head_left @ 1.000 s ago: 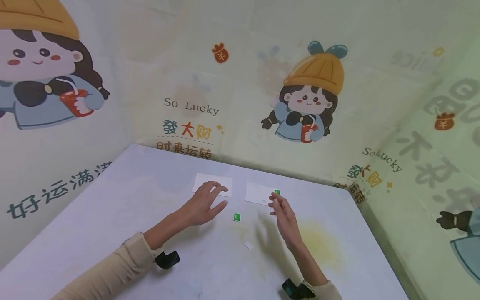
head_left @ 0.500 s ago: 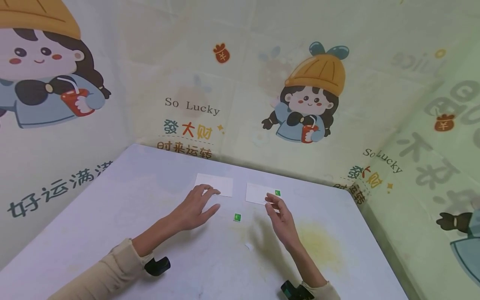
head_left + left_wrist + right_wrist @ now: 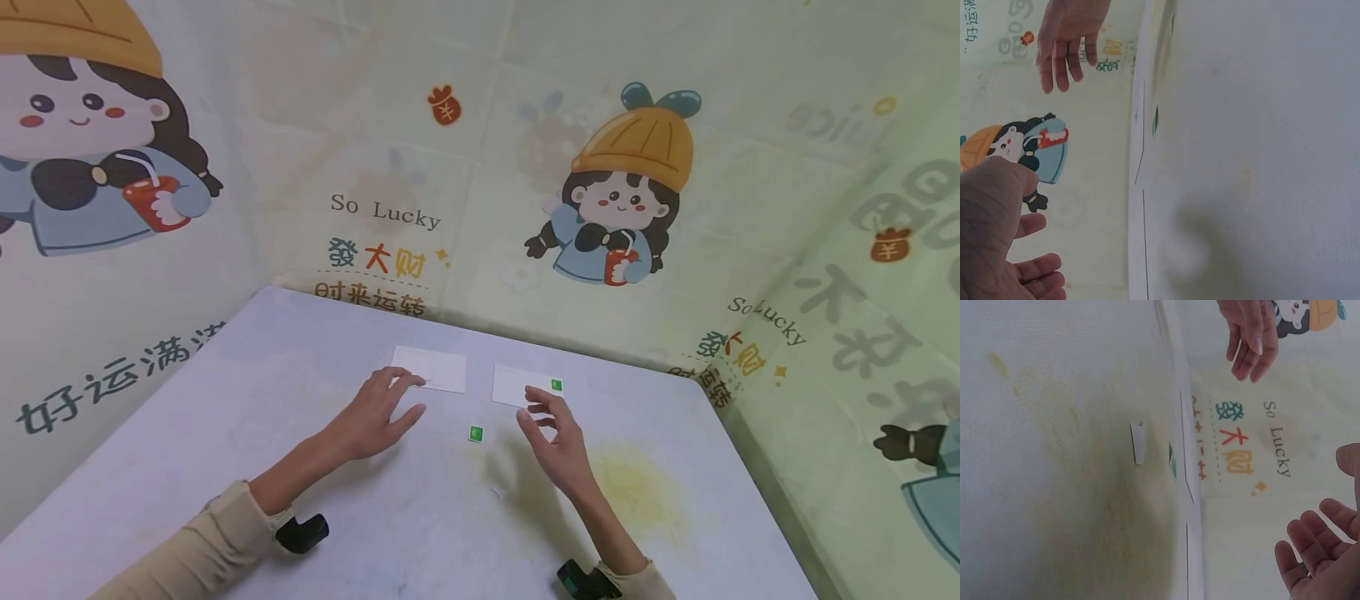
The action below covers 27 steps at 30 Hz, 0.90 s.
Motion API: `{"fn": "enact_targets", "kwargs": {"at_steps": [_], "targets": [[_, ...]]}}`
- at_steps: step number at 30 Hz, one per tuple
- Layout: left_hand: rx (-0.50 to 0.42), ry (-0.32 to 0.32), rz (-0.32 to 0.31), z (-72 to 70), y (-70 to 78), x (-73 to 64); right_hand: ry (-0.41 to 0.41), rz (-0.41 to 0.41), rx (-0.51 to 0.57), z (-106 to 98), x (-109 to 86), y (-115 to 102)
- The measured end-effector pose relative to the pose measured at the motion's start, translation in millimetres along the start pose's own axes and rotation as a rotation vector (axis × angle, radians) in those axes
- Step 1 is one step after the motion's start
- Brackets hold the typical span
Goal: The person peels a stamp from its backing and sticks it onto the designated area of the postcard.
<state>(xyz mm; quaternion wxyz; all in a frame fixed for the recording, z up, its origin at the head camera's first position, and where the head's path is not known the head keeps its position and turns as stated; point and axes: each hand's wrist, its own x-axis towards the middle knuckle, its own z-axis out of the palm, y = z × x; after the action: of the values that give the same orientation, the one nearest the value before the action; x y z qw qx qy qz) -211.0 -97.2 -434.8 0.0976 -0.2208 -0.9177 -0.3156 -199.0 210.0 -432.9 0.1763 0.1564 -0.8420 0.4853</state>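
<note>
While the right hand [image 3: 562, 446] hovers, a white card [image 3: 516, 385] bears a green square [image 3: 557, 385].

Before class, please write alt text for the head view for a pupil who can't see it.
A person's left hand and right hand hover over a white table near two white cards. A small green square sits on the right card; another green square lies on the table between the hands. Behind is a cartoon-printed wall.

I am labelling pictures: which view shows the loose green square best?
The head view: the loose green square shows its whole face, uncovered. Both wrist views show it only as a thin, slanted green sliver.
</note>
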Motion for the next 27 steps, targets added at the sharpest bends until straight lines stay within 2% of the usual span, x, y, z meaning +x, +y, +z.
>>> {"fn": "enact_targets", "kwargs": {"at_steps": [6,14,21,27], "targets": [[-0.004,0.022,-0.004,-1.9,-10.0,0.6,0.019,-0.094,-0.026,4.3,-0.8,-1.3],[0.008,0.041,-0.007,-4.4,-23.5,3.4,-0.049,-0.169,-0.08,8.7,-1.1,1.9],[0.019,0.048,-0.017,-6.4,-29.2,6.3,-0.135,-0.185,-0.118,17.4,-1.0,0.2],[0.015,0.038,-0.042,-6.1,-34.8,9.6,-0.161,-0.169,-0.149,24.4,-1.5,3.1]]}}
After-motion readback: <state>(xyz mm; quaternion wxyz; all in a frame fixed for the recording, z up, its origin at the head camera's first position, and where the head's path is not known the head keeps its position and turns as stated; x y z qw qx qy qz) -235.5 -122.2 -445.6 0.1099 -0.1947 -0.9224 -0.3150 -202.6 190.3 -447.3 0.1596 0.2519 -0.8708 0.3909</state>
